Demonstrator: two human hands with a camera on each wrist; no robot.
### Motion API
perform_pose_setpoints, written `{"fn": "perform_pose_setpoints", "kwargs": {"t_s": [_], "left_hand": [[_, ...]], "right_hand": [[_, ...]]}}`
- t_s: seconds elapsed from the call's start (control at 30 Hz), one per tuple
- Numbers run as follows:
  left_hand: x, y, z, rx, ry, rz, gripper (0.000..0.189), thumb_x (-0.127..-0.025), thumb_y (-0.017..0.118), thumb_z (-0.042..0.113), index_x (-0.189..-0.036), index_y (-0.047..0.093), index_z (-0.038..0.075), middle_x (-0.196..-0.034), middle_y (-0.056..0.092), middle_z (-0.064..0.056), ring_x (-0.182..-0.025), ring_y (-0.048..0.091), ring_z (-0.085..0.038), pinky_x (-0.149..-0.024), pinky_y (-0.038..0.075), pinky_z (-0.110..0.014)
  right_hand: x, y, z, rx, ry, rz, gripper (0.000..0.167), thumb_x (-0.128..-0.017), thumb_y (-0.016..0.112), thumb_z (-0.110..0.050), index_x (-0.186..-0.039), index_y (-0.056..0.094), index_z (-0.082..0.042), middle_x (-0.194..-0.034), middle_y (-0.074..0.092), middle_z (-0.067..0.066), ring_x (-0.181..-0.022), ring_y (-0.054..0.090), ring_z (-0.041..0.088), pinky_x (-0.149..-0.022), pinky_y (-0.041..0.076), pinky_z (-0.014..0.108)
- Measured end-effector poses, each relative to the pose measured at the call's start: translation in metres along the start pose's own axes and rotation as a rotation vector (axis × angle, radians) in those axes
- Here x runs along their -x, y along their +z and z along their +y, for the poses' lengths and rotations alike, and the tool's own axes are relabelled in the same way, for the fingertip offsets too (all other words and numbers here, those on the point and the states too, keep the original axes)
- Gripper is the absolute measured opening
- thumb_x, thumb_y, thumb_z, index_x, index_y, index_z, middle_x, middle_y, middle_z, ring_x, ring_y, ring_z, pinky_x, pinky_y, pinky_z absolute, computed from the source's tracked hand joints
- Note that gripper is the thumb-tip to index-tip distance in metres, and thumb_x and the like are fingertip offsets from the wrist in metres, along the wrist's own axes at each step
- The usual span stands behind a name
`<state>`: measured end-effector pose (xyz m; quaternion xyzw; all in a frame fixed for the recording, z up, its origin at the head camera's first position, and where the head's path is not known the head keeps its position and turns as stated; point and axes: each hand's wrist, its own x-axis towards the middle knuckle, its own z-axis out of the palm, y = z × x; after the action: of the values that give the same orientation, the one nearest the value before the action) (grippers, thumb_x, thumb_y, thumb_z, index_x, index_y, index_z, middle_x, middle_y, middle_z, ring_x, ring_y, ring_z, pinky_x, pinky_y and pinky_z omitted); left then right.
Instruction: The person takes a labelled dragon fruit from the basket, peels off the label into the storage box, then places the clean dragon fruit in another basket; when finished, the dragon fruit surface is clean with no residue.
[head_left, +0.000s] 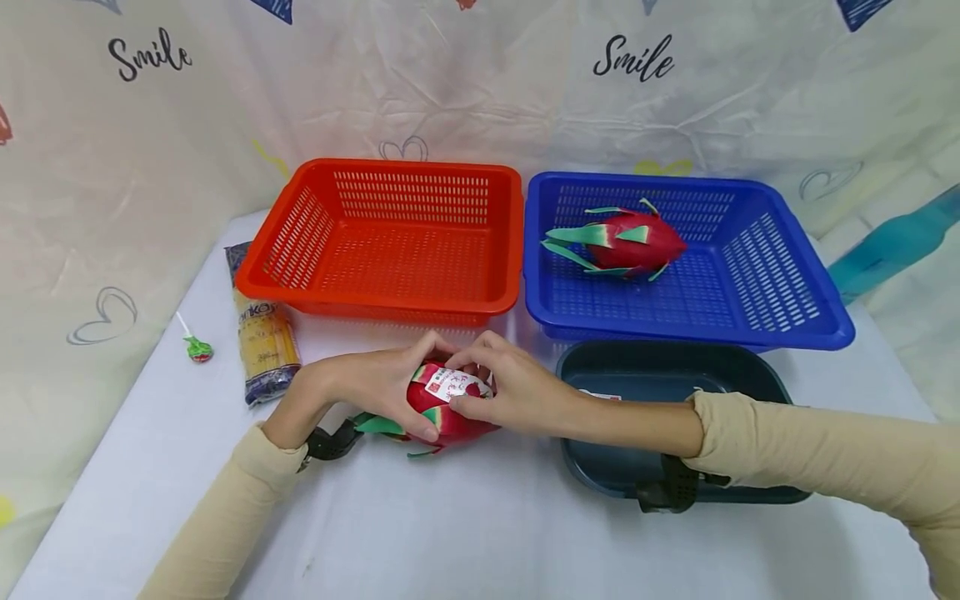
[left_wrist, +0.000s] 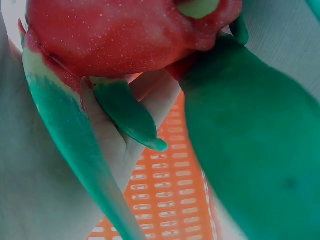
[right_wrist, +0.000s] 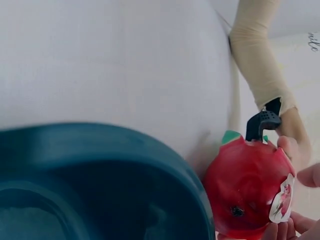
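A red dragon fruit with green-tipped scales lies on the table between both hands. My left hand grips it from the left, thumb in front and fingers behind. At its right end my right hand has thumb and fingers curled at the edge of a white label, which lies over the upper side of the fruit. Close up, the right wrist view shows the label with fingertips at its edges. Green scales fill much of the left wrist view, and the left palm shows behind them.
Behind the hands stand a red basket and a blue basket; another dragon fruit lies in the blue one. A dark teal tray sits under my right forearm. Pasta, a lollipop and a blue bottle stand around.
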<state>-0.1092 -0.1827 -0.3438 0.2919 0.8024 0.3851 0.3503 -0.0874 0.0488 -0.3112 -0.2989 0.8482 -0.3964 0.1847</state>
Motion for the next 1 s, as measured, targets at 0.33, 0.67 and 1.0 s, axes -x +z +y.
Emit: {"fn": "perform_pose_setpoints", "kwargs": {"t_s": [0.33,0.67,1.0], "left_hand": [[-0.0004,0.0005,-0.0004,-0.003,-0.01,-0.002,0.086,-0.072,0.083,0.039,-0.134,0.024,0.026,-0.129,0.047,0.004,-0.116,0.054,-0.014,-0.082,0.058,-0.027],[0.0005,-0.0003,0.0006,-0.03,-0.01,0.005,0.087,-0.071,0.084,0.039,-0.133,0.024,0.025,-0.128,0.048,0.004,-0.115,0.054,-0.013,-0.082,0.057,-0.026],[0.0007,0.0015,0.0041,-0.072,-0.018,0.018,0.088,-0.07,0.084,0.041,-0.133,0.025,0.025,-0.129,0.047,0.005,-0.116,0.051,-0.012,-0.082,0.056,-0.024]], "right_hand": [[-0.0011,0.0014,0.0008,-0.02,-0.001,0.017,0.033,-0.088,0.069,-0.016,-0.12,0.065,-0.009,-0.108,0.058,0.007,-0.102,0.056,0.018,-0.075,0.058,0.022],[-0.004,0.0029,0.0035,-0.065,-0.025,0.069,0.02,-0.091,0.065,-0.016,-0.11,0.069,-0.009,-0.094,0.059,0.004,-0.087,0.053,0.013,-0.067,0.051,0.019],[-0.0072,0.0044,0.0029,-0.073,0.025,0.081,0.015,-0.092,0.064,-0.014,-0.104,0.069,-0.008,-0.087,0.063,0.003,-0.081,0.054,0.012,-0.066,0.05,0.019]]}}
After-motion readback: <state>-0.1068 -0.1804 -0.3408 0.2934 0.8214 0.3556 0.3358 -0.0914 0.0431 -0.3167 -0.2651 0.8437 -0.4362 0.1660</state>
